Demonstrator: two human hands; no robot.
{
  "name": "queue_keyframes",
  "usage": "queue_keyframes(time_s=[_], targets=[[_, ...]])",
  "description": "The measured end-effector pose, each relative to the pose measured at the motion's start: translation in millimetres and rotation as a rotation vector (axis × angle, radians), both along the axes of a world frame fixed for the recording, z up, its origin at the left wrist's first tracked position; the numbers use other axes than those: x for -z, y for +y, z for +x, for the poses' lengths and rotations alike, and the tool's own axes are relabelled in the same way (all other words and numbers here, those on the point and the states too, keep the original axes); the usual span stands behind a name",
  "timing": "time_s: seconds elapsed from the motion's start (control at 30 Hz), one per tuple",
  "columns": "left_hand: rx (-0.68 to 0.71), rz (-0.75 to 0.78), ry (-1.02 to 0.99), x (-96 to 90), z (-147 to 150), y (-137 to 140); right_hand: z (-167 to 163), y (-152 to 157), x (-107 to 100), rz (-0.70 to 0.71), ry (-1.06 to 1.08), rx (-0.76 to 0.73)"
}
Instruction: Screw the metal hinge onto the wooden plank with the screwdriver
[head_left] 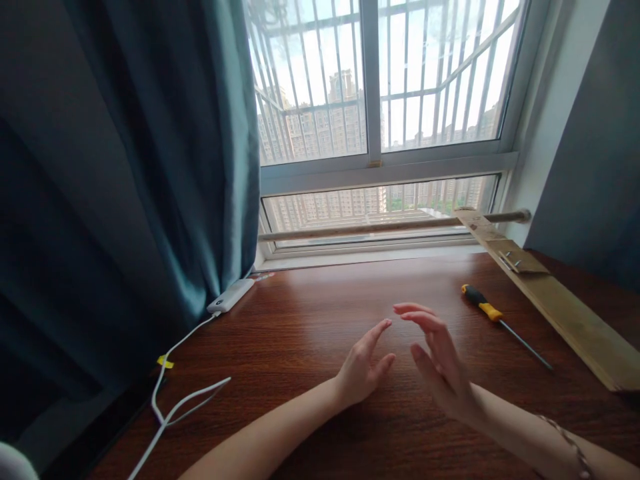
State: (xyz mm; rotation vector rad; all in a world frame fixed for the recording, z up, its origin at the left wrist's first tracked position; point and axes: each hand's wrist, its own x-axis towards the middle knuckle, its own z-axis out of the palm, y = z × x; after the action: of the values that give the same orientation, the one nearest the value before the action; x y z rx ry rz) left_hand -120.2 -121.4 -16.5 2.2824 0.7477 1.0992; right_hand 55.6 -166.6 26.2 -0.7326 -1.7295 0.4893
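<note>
My left hand [364,369] hovers over the brown wooden table [310,320], fingers stretched toward the middle and thumb apart, with nothing in it. Facing it, my right hand [440,363] is raised with its fingers loosely curved and apart, also holding nothing. A small gap separates the two sets of fingertips. To the right of my right hand lies a screwdriver [490,312] with a black and yellow handle, its metal shaft pointing toward the lower right. Beyond it a long wooden board [565,307] rests slanted, its far end at the window rail. Small metal screws [511,259] lie on a short wood piece on the board.
At the table's left, a white power bank [231,296] sits against the blue curtain [200,167], with a white cable [170,353] trailing toward the front edge. A rail [360,231] crosses in front of the barred window [320,80]. A wall [595,147] stands at the right.
</note>
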Motion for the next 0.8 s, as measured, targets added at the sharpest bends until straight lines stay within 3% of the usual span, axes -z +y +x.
queue_keyframes(time_s=[0.07,0.23,0.37,0.57,0.8], targets=[[0.024,-0.175,-0.162,-1.0,7.8,-2.0,-2.1,11.4,13.9,-0.006,-0.015,-0.017],[0.048,-0.51,-0.396,-1.0,37.0,0.9,1.1,34.1,52.2,-0.179,-0.048,-0.129],[0.096,-0.658,-0.51,2.7,52.4,2.5,4.0,30.9,56.0,-0.244,-0.038,-0.209],[0.309,-0.664,-0.513,9.2,44.4,-6.9,5.2,17.6,40.5,-0.249,-0.153,-0.405],[0.233,-0.562,-0.492,-0.7,44.2,-10.9,2.9,18.3,38.6,-0.264,-0.081,-0.413]])
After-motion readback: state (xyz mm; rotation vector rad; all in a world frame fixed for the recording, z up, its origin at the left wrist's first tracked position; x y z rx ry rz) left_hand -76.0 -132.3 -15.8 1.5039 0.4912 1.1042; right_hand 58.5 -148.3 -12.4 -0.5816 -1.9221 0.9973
